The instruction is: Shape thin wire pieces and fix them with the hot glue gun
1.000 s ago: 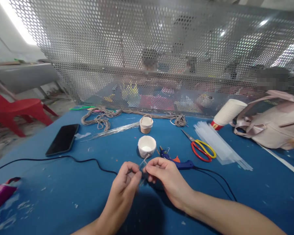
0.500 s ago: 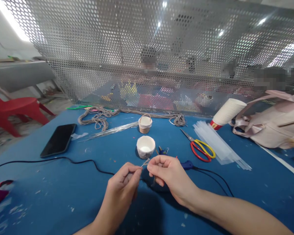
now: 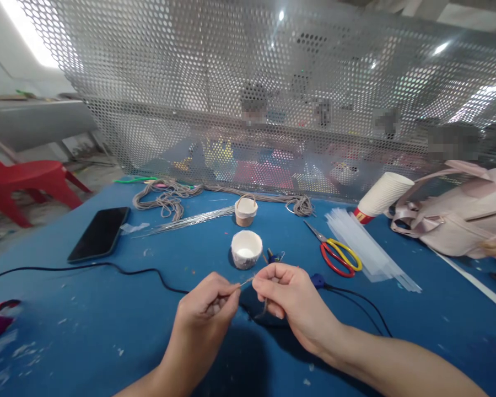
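Note:
My left hand (image 3: 206, 314) is closed in a pinch on one end of a thin grey-brown cord (image 3: 246, 282). The cord runs across a short gap to my right hand (image 3: 293, 298), whose thumb and fingertips are also pinched on it. A loose tail of the cord dangles beneath my right fingers. Just beyond the hands stands a small white cup (image 3: 247, 258), open at the top, with a rough rim. Behind it is a second small cup (image 3: 245, 216) with a brown lower band and a looped handle.
Scissors (image 3: 334, 253) lie at right beside translucent strips (image 3: 367, 248), stacked paper cups (image 3: 384, 196) and a pink bag (image 3: 458, 215). Thin wires (image 3: 190, 221), grey cord bundles (image 3: 167, 198) and a phone (image 3: 99, 234) lie left. A black cable (image 3: 119, 269) crosses the blue table. A perforated metal screen (image 3: 190, 82) stands behind.
Both hands keep their pinch on the cord. My right hand has shifted slightly right, and a little more cord shows between the hands. The camera view has tilted slightly.

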Action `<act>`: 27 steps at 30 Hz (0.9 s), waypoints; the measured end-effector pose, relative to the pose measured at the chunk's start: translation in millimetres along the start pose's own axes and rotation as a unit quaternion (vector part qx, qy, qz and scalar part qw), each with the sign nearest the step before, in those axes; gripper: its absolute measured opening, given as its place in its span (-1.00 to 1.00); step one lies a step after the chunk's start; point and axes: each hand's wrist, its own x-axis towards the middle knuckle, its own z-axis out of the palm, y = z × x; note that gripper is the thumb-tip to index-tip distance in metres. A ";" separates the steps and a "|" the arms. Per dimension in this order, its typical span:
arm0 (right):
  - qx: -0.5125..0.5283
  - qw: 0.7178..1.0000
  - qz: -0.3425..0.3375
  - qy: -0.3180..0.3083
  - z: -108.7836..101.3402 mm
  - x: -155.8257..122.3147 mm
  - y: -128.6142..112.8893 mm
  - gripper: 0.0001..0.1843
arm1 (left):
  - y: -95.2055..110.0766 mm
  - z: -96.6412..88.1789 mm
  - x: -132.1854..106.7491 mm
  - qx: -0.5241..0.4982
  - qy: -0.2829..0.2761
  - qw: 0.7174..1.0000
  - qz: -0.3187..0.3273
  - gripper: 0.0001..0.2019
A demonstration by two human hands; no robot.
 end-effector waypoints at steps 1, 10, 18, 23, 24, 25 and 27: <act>0.003 1.000 -0.001 0.000 0.1 -0.4 -0.2 -0.79 | -0.1 -0.5 0.1 0.017 0.003 0.999 0.030 -0.84; 0.004 1.000 -0.004 0.004 -0.9 -4.8 8.3 -0.79 | -2.9 -3.3 3.3 0.076 0.051 0.986 0.142 -0.87; -0.012 1.000 -0.005 0.003 1.1 -6.5 12.8 -0.81 | -6.7 -3.2 1.2 0.081 0.049 0.987 0.130 -0.89; -0.016 1.000 -0.009 0.000 2.6 -6.8 13.6 -0.82 | -9.0 -3.2 1.7 0.086 0.057 0.979 0.173 -0.90; -0.015 1.000 -0.010 -0.001 2.7 -6.9 13.8 -0.82 | -8.9 -3.2 2.2 0.087 0.056 0.978 0.181 -0.90; -0.014 1.000 -0.011 -0.002 2.8 -7.0 14.1 -0.82 | -8.7 -3.1 2.8 0.089 0.056 0.977 0.187 -0.90; -0.014 1.000 -0.010 -0.004 3.2 -7.3 14.5 -0.82 | -7.9 -3.1 4.0 0.091 0.055 0.975 0.194 -0.89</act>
